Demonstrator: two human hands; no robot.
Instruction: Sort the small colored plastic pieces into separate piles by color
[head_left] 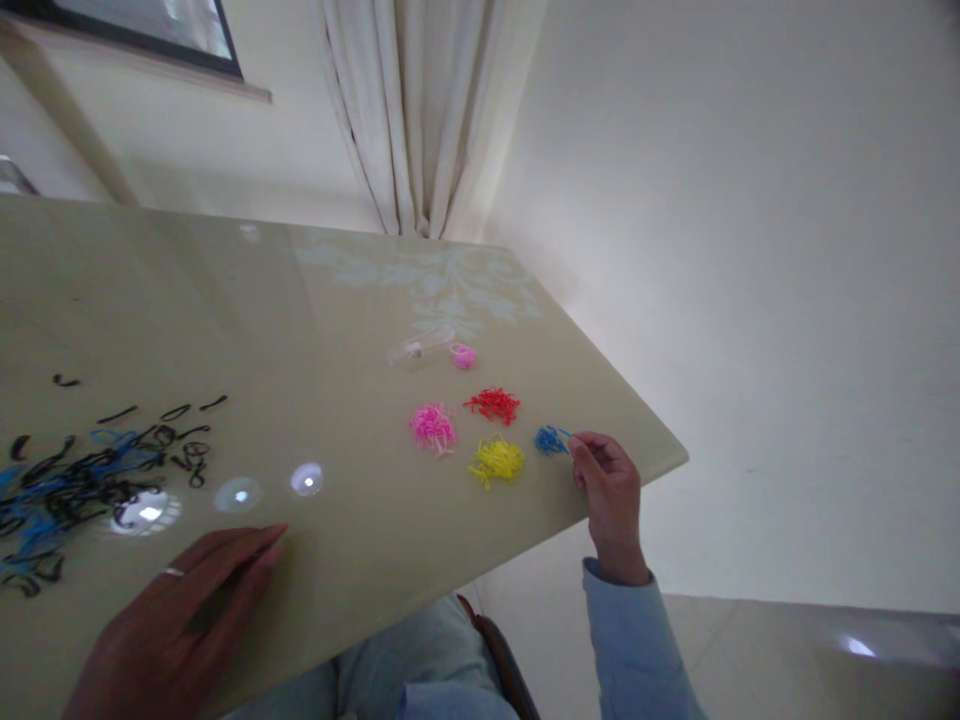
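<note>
At the right of the table, my right hand (609, 480) pinches a small blue rubber band between thumb and fingertips, at the edge of a little blue rubber band pile (550, 440). Close by lie a yellow pile (498, 460), a red pile (495, 404) and a pink pile (433, 428) of similar bands. My left hand (180, 620), with a ring on one finger, rests low over the table at the left. Its fingers and thumb come together at the tips, and I see nothing in them. Beyond it spreads a mixed heap of black and blue bands (90, 485).
A clear plastic tube or bag (422, 345) lies behind the piles, beside a pink bundle (463, 356). The glossy table (360, 560) ends in a corner at the right, near the white wall (750, 300). A curtain (412, 110) hangs behind.
</note>
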